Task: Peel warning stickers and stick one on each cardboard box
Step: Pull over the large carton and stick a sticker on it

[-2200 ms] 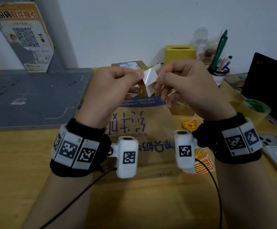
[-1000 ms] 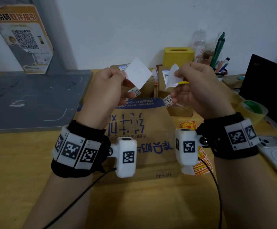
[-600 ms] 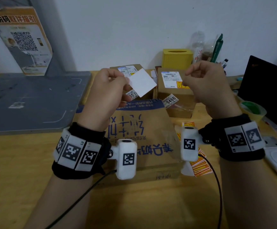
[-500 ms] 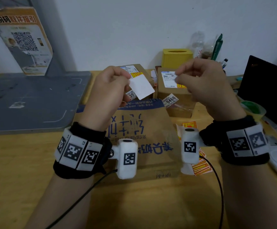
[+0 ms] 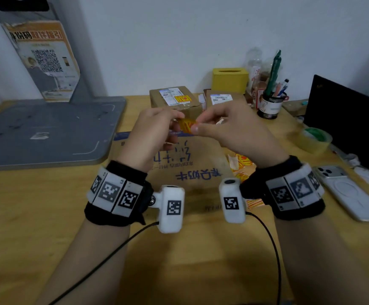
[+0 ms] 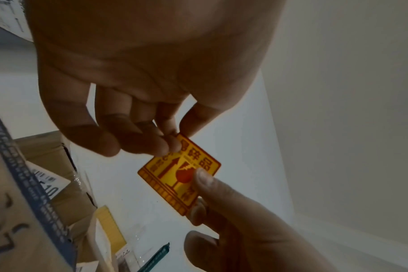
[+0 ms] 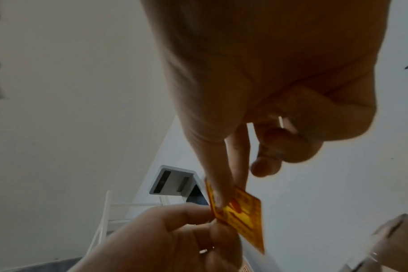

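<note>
I hold a small yellow warning sticker with red print [image 6: 178,173] up in the air between both hands, above the big flat brown cardboard box with blue Chinese lettering [image 5: 192,166]. My left hand [image 5: 150,133] pinches one corner with fingertips [image 6: 172,145] and thumb; my right hand [image 5: 229,128] pinches the opposite side, its thumb lying on the printed face. The sticker shows a red arrow, a broken wine glass, a striped border and large characters, two of which read 碎品.

Behind my hands stand two small brown cardboard boxes. The left one [image 5: 174,100] carries a white shipping label and a yellow-red sticker on top; the right one [image 5: 221,99] shows only a white label. More yellow stickers [image 5: 243,164] lie loose on the wooden desk [image 5: 36,216] beside my right wrist. A poster with a QR code [image 5: 44,60] leans on the wall; its orange heading is too blurred to read.
</note>
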